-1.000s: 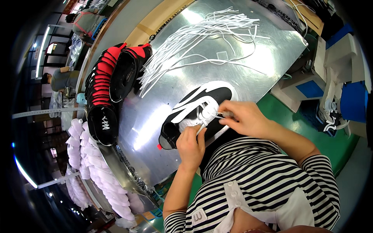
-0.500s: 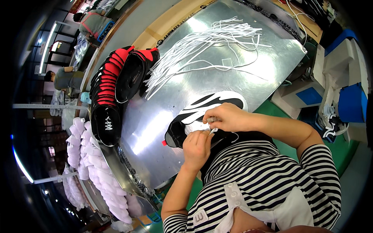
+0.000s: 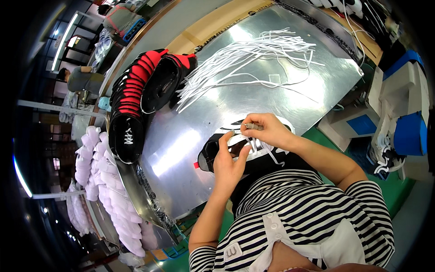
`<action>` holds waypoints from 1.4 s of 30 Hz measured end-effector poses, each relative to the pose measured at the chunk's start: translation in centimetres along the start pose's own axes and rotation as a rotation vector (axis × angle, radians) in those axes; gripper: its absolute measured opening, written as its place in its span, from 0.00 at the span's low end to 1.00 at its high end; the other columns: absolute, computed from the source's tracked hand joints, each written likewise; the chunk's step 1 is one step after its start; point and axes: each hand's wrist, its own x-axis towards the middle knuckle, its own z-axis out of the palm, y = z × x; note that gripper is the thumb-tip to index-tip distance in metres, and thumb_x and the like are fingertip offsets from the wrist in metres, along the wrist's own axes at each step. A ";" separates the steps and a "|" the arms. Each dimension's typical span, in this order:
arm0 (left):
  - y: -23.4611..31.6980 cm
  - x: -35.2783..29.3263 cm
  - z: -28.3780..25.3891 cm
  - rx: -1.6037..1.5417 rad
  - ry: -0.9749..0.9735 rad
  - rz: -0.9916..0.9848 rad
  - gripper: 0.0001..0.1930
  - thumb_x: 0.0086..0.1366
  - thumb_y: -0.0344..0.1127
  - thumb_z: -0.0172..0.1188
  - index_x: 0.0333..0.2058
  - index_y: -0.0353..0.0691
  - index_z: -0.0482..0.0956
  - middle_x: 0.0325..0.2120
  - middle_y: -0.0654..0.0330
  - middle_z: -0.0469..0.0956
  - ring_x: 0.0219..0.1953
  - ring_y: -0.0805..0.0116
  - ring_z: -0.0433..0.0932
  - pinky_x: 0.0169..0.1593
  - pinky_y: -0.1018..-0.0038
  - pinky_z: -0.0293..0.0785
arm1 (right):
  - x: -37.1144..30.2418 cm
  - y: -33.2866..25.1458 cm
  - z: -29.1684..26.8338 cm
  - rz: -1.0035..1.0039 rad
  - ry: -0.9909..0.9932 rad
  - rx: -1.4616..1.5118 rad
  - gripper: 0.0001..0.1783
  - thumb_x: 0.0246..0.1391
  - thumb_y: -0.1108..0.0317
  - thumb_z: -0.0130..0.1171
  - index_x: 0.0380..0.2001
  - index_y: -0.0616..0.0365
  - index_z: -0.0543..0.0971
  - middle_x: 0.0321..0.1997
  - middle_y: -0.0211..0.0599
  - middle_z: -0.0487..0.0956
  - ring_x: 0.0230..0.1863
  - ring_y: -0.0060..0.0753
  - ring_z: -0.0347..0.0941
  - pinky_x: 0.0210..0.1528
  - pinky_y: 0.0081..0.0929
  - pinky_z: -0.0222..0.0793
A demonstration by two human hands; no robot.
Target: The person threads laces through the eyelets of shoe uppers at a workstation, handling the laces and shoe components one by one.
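Observation:
A black-and-white sneaker (image 3: pixel 209 154) lies on its side before me on the metal tabletop, its red heel tab toward the left. White shoelace (image 3: pixel 274 157) runs through its eyelets, and a loose end hangs on my side. My left hand (image 3: pixel 229 163) is at the shoe's opening, thumb and forefinger spread apart along the lacing edges. Above the lacing, my right hand (image 3: pixel 268 130) pinches a short grey-brown tool (image 3: pixel 253 127) between thumb and fingers. Its tip is too small to make out.
Loose white laces (image 3: pixel 253 54) lie in a bundle across the metal tabletop (image 3: pixel 181 177). Black-and-red shoes (image 3: pixel 129 102) stand nested in a row at the left edge. White-and-blue boxes (image 3: pixel 362 118) sit at the right; pale wrapped shapes (image 3: pixel 113 199) are stacked at the left.
My left thumb and forefinger have come apart from their pinch on the lace. My right hand has moved slightly up, still with the tool. The view has shifted a little.

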 end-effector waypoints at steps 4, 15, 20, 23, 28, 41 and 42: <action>-0.9 0.5 1.6 0.128 0.246 0.056 0.20 0.57 0.42 0.69 0.43 0.39 0.76 0.35 0.55 0.81 0.39 0.56 0.78 0.44 0.64 0.71 | -0.2 -0.5 0.4 -0.059 0.010 -0.078 0.08 0.54 0.67 0.60 0.35 0.59 0.79 0.31 0.32 0.77 0.28 0.23 0.72 0.33 0.24 0.68; -0.3 0.3 1.6 0.137 0.287 0.137 0.16 0.52 0.30 0.70 0.38 0.34 0.77 0.33 0.51 0.78 0.36 0.59 0.77 0.42 0.68 0.72 | -3.8 -1.7 -0.7 -0.198 0.030 -0.528 0.14 0.60 0.66 0.57 0.45 0.60 0.69 0.33 0.43 0.83 0.33 0.44 0.80 0.35 0.33 0.72; -0.2 0.1 1.7 0.190 0.273 0.129 0.16 0.53 0.30 0.69 0.40 0.35 0.77 0.33 0.53 0.77 0.38 0.59 0.74 0.44 0.68 0.70 | -3.1 -1.6 -0.3 -0.159 0.013 -0.611 0.15 0.59 0.65 0.57 0.46 0.60 0.69 0.29 0.41 0.82 0.31 0.47 0.79 0.33 0.39 0.71; -0.4 -0.4 1.7 0.178 0.279 0.141 0.17 0.53 0.32 0.66 0.43 0.39 0.78 0.35 0.58 0.79 0.35 0.56 0.71 0.45 0.64 0.64 | -2.3 -2.9 0.3 -0.119 -0.042 -0.806 0.18 0.55 0.68 0.59 0.44 0.66 0.68 0.25 0.42 0.80 0.30 0.46 0.80 0.30 0.38 0.72; -0.5 -0.7 2.1 0.217 0.219 0.266 0.18 0.55 0.28 0.62 0.46 0.38 0.76 0.36 0.51 0.77 0.39 0.55 0.71 0.46 0.64 0.65 | -0.2 -1.4 3.4 -0.318 -0.024 -0.991 0.21 0.46 0.71 0.61 0.39 0.69 0.64 0.25 0.46 0.79 0.28 0.46 0.79 0.23 0.36 0.71; -1.6 2.4 1.1 -0.361 0.090 -0.050 0.15 0.59 0.21 0.62 0.46 0.33 0.74 0.38 0.57 0.78 0.39 0.70 0.78 0.46 0.76 0.73 | -2.6 1.3 -2.6 -0.242 0.395 -0.482 0.11 0.57 0.64 0.59 0.41 0.57 0.76 0.34 0.45 0.81 0.33 0.47 0.78 0.33 0.37 0.71; -0.8 2.5 0.4 -0.549 0.021 -0.135 0.15 0.59 0.21 0.61 0.45 0.34 0.74 0.37 0.58 0.78 0.38 0.71 0.78 0.46 0.76 0.73 | -2.4 2.3 -2.3 -0.343 0.480 -0.572 0.11 0.57 0.65 0.58 0.41 0.57 0.76 0.34 0.43 0.81 0.32 0.46 0.78 0.32 0.36 0.71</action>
